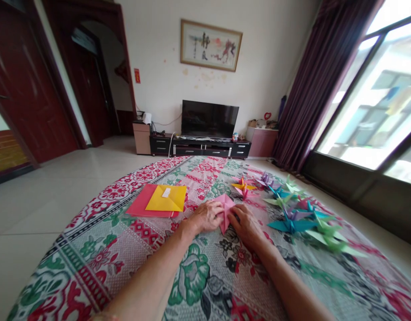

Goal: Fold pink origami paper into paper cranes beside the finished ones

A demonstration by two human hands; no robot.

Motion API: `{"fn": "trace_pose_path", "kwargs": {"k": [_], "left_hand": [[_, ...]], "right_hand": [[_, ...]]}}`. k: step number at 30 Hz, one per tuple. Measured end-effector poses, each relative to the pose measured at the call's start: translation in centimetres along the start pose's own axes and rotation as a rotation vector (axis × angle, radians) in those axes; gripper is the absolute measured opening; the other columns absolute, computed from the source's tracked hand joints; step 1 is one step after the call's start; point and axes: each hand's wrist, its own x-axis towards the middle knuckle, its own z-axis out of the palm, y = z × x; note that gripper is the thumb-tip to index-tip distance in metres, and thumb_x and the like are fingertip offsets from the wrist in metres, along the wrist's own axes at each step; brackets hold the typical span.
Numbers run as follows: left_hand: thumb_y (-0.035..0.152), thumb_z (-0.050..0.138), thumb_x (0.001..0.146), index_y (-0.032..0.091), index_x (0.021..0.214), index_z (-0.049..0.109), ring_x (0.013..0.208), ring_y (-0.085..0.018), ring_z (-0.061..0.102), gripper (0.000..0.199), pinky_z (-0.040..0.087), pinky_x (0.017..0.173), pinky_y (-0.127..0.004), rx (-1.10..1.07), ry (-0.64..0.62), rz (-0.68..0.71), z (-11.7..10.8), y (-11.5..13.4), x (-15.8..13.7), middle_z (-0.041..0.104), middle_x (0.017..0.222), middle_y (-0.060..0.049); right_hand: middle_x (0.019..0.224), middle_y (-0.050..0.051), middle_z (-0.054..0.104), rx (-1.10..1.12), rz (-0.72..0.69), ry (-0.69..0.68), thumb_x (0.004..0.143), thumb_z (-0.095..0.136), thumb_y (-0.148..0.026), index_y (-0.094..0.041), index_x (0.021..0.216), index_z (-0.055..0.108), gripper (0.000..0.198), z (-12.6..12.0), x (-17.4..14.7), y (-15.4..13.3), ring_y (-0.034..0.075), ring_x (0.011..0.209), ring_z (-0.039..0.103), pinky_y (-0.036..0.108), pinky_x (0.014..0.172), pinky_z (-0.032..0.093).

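Note:
Between my two hands lies a piece of pink origami paper [224, 205], folded to a pointed diamond-like shape with a crease down its middle. My left hand [208, 216] grips its left side, fingers curled onto the paper. On the right side, my right hand [242, 218] has its thumb and fingers closed on the edge. Both hands rest low over the tablecloth. To the right stand several folded paper cranes, among them a blue crane [292, 222], a green crane [330, 234] and a yellow-orange crane [243, 184].
A flower-patterned cloth [125, 249] covers the round table. Left of my hands, yellow paper sheets [174, 199] lie on red-pink paper sheets [137, 200], with a small white scrap [166, 192] on top. Beyond the table are a television [210, 119] and a low cabinet [188, 149].

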Motion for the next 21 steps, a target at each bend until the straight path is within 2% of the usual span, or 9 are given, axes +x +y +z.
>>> {"fn": "trace_pose_path", "kwargs": {"k": [5,10,15,21], "left_hand": [[0.031,0.054,0.073,0.017,0.109,0.059,0.113,-0.019,0.048,0.039,0.034,0.101,-0.032,-0.03,-0.056,-0.051,-0.1,-0.4,0.0,0.054,0.123,-0.006],[0.037,0.057,0.068,0.017,0.109,0.059,0.113,-0.021,0.048,0.045,0.032,0.103,-0.033,-0.044,-0.109,-0.057,-0.9,0.2,0.0,0.053,0.123,-0.006],[0.032,0.054,0.068,0.015,0.114,0.054,0.113,-0.021,0.048,0.049,0.033,0.102,-0.033,-0.067,-0.134,-0.084,-1.4,0.8,-0.1,0.052,0.124,-0.008],[0.035,0.049,0.071,0.012,0.128,0.04,0.124,-0.023,0.036,0.062,0.027,0.106,-0.034,-0.07,-0.204,-0.175,-0.9,0.8,-0.3,0.041,0.134,-0.011]], "right_hand": [[0.1,0.008,0.057,-0.115,0.086,0.0,0.088,0.037,-0.031,-0.018,0.093,0.06,0.027,0.3,-0.1,-1.1,0.017,0.092,0.052,0.027,0.082,0.036],[0.101,0.009,0.056,-0.192,0.137,0.002,0.087,0.038,-0.034,-0.017,0.092,0.059,0.027,0.6,-0.2,-2.1,0.018,0.092,0.051,0.028,0.081,0.034],[0.099,0.009,0.056,-0.266,0.166,0.007,0.087,0.036,-0.036,-0.017,0.093,0.057,0.029,0.9,-0.3,-2.6,0.019,0.09,0.05,0.03,0.078,0.033],[0.1,0.01,0.055,-0.27,0.179,-0.011,0.086,0.037,-0.036,-0.016,0.092,0.057,0.028,0.8,-0.2,-3.0,0.022,0.09,0.051,0.032,0.075,0.033]]}}
